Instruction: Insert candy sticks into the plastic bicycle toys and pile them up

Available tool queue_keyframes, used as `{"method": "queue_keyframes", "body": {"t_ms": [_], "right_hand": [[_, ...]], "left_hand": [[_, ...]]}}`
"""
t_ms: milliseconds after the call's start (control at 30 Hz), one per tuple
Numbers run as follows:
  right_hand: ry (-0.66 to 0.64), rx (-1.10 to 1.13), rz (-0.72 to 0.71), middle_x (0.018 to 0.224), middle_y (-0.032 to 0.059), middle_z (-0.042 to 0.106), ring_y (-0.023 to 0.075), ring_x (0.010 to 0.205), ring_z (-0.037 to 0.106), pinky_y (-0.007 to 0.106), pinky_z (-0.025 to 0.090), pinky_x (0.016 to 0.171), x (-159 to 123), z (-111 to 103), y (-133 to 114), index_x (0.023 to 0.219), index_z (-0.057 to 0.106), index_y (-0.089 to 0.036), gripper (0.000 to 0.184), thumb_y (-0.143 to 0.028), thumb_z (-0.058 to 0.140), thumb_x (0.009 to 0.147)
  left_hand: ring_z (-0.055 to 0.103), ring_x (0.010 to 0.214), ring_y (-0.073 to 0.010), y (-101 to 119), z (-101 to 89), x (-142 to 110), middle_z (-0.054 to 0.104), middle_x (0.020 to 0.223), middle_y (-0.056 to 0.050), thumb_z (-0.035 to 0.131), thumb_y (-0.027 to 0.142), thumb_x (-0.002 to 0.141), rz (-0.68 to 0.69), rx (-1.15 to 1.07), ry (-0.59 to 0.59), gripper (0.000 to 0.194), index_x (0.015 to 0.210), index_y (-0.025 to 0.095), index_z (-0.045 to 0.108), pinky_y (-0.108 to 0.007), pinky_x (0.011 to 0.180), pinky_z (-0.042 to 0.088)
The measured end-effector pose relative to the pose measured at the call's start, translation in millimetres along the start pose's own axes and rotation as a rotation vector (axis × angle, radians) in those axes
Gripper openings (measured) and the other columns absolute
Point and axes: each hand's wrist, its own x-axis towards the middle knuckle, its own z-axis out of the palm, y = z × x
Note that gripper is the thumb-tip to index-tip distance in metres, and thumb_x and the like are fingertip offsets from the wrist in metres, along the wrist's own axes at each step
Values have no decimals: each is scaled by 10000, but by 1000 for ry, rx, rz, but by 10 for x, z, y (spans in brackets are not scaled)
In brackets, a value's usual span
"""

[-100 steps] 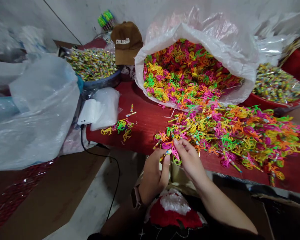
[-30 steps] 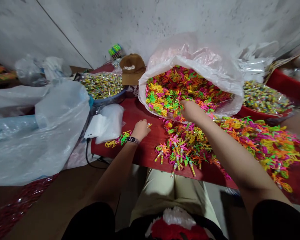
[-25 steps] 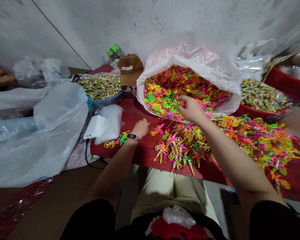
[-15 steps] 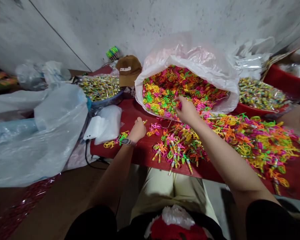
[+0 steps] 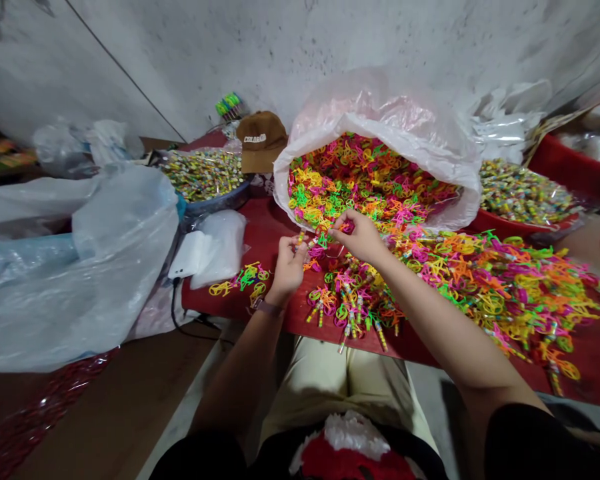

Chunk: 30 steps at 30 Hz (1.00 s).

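view: head cam, looking down at our hands over a red table (image 5: 280, 327)

left hand (image 5: 289, 270): fingers closed, pinching a small striped stick (image 5: 300, 239) upright at the tips; smartwatch (image 5: 265, 307) on the wrist

right hand (image 5: 361, 237): thumb and fingers closed on a neon plastic cutout (image 5: 321, 231), which we see just beside the stick; exact contact too small to tell

hands: close together, above the table, in front of the sack mouth

sack: white plastic sack (image 5: 380, 113) lying open on the table, full of loose neon cutouts (image 5: 360, 180)

table heap: loose cutouts (image 5: 490, 287) spread right of our hands; cutouts fitted on sticks (image 5: 350, 313) lie just below them; a small pile of cutouts (image 5: 243, 280) sits left

behind: blue basin of striped sticks (image 5: 203, 175), red basin of the same (image 5: 523, 193), brown cap (image 5: 263, 141)

left side: white power bank (image 5: 187, 255) with black cable, clear plastic sheeting (image 5: 75, 253)
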Motion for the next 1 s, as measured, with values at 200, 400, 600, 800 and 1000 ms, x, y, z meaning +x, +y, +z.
{"method": "queue_keyframes", "body": {"t_ms": [200,400,600,800,1000], "right_hand": [[79,53,-13,823,-18,635,170,712,533,291,412,706,-137,104,-144,850,562,-232,140,-289,689,835],[93,-77,-171,884,37,642,228,862,597,345,458,833,-306,145,-283,862,523,-245,99,-155,546,898],[29,-112,-163,919,78,663,262,871,613,382,480,815,-278,228,-150,885,492,-249,111,-143,516,908],[61,-93,-71,974,89,710,257,877,650,391,500,843,-196,157,-54,967,552,-231,33,-213,547,940],[55,256,164,778,16,679,227,730,668,372,553,730,-144,209,43,816,491,-259,186,-237,675,835]], "left_hand": [[615,794,-114,101,64,-193,589,1178,-62,595,399,1018,81,-76,-28,265,1036,257,372,-279,746,566],[622,964,-150,168,81,-233,581,1130,-58,604,297,1011,143,63,28,208,1011,243,403,-296,872,546],[595,889,-147,-5,95,-102,566,1009,-19,643,291,991,120,40,55,236,987,237,413,-294,866,518],[598,904,-147,-86,30,29,584,1005,-22,625,197,980,126,57,32,211,985,233,417,-295,895,500],[579,871,-142,-138,28,4,554,985,-12,614,172,974,121,89,36,207,988,234,417,-282,849,502]]}}
